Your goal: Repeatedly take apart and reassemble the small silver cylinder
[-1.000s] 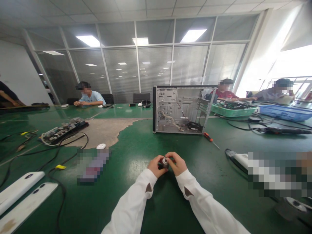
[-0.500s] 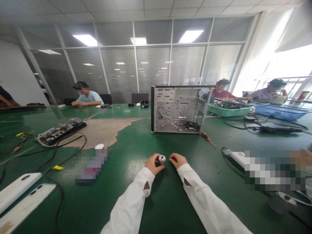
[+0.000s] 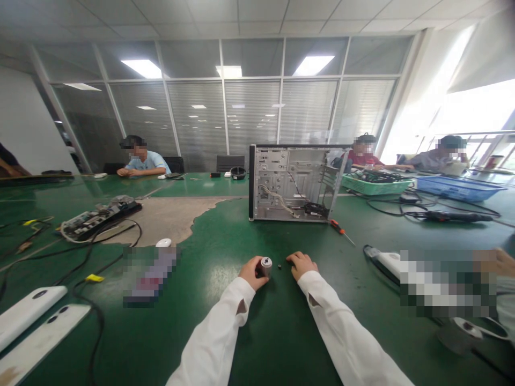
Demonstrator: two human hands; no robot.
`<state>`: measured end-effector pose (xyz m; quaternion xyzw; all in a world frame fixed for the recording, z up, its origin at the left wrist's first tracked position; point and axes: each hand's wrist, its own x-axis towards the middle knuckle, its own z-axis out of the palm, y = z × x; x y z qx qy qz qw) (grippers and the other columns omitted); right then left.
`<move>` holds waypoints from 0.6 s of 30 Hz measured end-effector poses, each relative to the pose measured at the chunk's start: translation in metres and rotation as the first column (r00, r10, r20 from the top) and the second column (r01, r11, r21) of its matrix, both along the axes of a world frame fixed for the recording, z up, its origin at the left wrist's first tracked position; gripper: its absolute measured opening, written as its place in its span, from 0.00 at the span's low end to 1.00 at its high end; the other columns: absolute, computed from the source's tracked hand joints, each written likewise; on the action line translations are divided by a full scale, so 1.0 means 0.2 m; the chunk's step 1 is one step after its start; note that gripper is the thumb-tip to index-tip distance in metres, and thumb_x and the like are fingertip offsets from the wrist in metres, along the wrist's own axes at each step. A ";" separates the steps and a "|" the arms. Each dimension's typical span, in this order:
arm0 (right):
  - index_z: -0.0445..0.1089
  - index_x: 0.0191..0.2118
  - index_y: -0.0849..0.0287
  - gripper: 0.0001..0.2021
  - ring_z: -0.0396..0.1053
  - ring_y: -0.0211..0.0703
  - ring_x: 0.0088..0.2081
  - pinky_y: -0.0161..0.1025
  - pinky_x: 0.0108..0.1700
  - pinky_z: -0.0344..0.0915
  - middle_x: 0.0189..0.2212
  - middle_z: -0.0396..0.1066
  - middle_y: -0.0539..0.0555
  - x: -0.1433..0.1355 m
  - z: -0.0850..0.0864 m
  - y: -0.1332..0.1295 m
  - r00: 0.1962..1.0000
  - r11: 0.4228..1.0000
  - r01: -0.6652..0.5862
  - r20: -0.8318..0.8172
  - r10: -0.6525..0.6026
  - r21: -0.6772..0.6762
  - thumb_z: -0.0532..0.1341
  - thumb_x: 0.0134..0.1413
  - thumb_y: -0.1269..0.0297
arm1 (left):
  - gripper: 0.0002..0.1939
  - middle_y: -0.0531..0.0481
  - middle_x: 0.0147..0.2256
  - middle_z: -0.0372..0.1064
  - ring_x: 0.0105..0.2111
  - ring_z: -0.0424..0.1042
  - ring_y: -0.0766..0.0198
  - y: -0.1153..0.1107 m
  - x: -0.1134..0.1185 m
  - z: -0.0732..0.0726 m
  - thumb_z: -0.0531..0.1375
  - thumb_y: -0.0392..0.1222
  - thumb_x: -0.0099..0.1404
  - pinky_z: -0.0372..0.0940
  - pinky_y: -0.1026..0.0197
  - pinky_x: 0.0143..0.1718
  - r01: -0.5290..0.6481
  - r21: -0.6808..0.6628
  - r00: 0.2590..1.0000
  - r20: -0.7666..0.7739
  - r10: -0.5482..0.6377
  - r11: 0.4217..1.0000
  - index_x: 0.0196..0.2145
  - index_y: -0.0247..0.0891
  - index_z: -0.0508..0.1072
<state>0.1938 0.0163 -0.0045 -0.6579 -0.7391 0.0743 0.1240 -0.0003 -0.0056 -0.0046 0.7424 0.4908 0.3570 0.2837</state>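
My left hand [image 3: 252, 273] is wrapped round a small silver metal cylinder [image 3: 266, 267] standing upright on the green table. Its pale round top has a dark mark in the middle. To the right of the cylinder lies a tiny dark piece [image 3: 279, 266], too small to name. Beyond that piece, my right hand [image 3: 302, 265] rests low over the table with its fingers loosely stretched and apart, holding nothing I can see.
An open computer case [image 3: 295, 182] stands ahead, with an orange-handled screwdriver [image 3: 338, 228] by its corner. White phone-like slabs [image 3: 34, 308] and cables lie left. At right are a similar larger cylinder [image 3: 461, 335], baskets [image 3: 376, 186] and another person's hand [image 3: 499, 262].
My right hand has moved slightly right, away from the cylinder, and its fingers have spread. The tiny dark piece now shows on the table between my hands.
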 end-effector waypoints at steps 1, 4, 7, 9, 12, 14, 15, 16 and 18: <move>0.64 0.40 0.50 0.17 0.55 0.47 0.44 0.44 0.37 0.55 0.43 0.60 0.53 0.00 0.00 0.00 1.000 1.000 0.013 0.000 -0.013 0.008 0.50 0.43 0.74 | 0.22 0.50 0.35 0.65 0.34 0.64 0.63 0.00 0.00 0.00 0.60 0.32 0.41 0.58 0.66 0.28 0.001 0.001 1.000 -0.004 -0.001 1.000 0.38 0.37 0.64; 0.64 0.39 0.50 0.16 0.55 0.46 0.43 0.43 0.37 0.54 0.42 0.61 0.53 -0.01 -0.01 0.01 0.999 0.999 0.036 -0.002 -0.036 0.033 0.50 0.43 0.73 | 0.22 0.49 0.35 0.65 0.33 0.64 0.63 0.00 0.00 -0.01 0.60 0.33 0.41 0.58 0.65 0.28 -0.004 0.006 1.000 -0.019 0.004 1.000 0.38 0.37 0.64; 0.65 0.39 0.51 0.16 0.55 0.47 0.43 0.43 0.37 0.54 0.42 0.61 0.53 -0.01 -0.01 0.00 1.000 0.999 0.024 0.004 -0.024 0.043 0.51 0.43 0.72 | 0.22 0.50 0.34 0.65 0.32 0.64 0.63 0.01 0.00 -0.01 0.61 0.34 0.41 0.58 0.65 0.28 -0.014 0.008 0.999 -0.032 0.014 1.000 0.38 0.37 0.64; 0.64 0.40 0.51 0.16 0.55 0.47 0.44 0.44 0.37 0.54 0.42 0.60 0.53 -0.01 0.00 0.00 1.000 0.999 0.011 0.008 -0.011 0.033 0.51 0.43 0.71 | 0.22 0.50 0.33 0.65 0.32 0.64 0.63 0.01 0.00 -0.01 0.61 0.34 0.41 0.58 0.65 0.27 -0.018 0.006 0.999 -0.035 0.018 1.000 0.37 0.37 0.64; 0.63 0.41 0.52 0.16 0.55 0.49 0.44 0.45 0.38 0.55 0.42 0.60 0.54 -0.01 0.01 -0.01 1.000 1.000 -0.005 0.002 0.005 0.004 0.51 0.43 0.70 | 0.22 0.51 0.33 0.65 0.31 0.64 0.64 0.01 0.00 -0.01 0.61 0.34 0.40 0.58 0.65 0.28 -0.022 -0.016 1.000 -0.010 0.022 1.000 0.37 0.38 0.63; 0.63 0.42 0.53 0.17 0.55 0.49 0.44 0.46 0.38 0.55 0.42 0.60 0.55 -0.01 0.02 -0.01 1.000 1.000 0.016 -0.016 -0.016 0.013 0.52 0.42 0.71 | 0.23 0.52 0.33 0.65 0.31 0.64 0.65 0.01 0.00 -0.02 0.61 0.33 0.40 0.59 0.65 0.28 -0.035 -0.039 0.999 0.020 0.036 0.999 0.37 0.38 0.62; 0.62 0.42 0.54 0.18 0.56 0.49 0.44 0.45 0.39 0.55 0.42 0.60 0.56 -0.02 0.02 -0.02 0.999 0.999 0.025 -0.037 -0.024 0.030 0.52 0.41 0.72 | 0.24 0.52 0.34 0.65 0.30 0.64 0.66 0.01 0.00 -0.01 0.62 0.32 0.39 0.59 0.66 0.27 -0.043 -0.045 0.999 0.032 0.044 0.998 0.37 0.38 0.61; 0.62 0.42 0.55 0.19 0.56 0.47 0.44 0.44 0.39 0.55 0.41 0.60 0.56 -0.03 0.02 -0.02 0.997 0.998 0.018 -0.072 -0.013 0.056 0.51 0.40 0.74 | 0.24 0.52 0.34 0.65 0.30 0.64 0.66 0.01 0.00 -0.01 0.62 0.32 0.39 0.58 0.66 0.27 -0.047 -0.047 0.998 0.041 0.049 0.998 0.36 0.38 0.61; 0.61 0.43 0.57 0.21 0.59 0.43 0.41 0.41 0.41 0.57 0.41 0.60 0.56 -0.06 0.02 -0.03 0.979 0.989 -0.074 -0.179 0.096 0.125 0.51 0.38 0.76 | 0.23 0.52 0.34 0.65 0.30 0.64 0.67 0.01 0.00 -0.01 0.61 0.29 0.39 0.58 0.67 0.26 -0.047 -0.040 0.997 0.060 0.049 0.998 0.36 0.38 0.61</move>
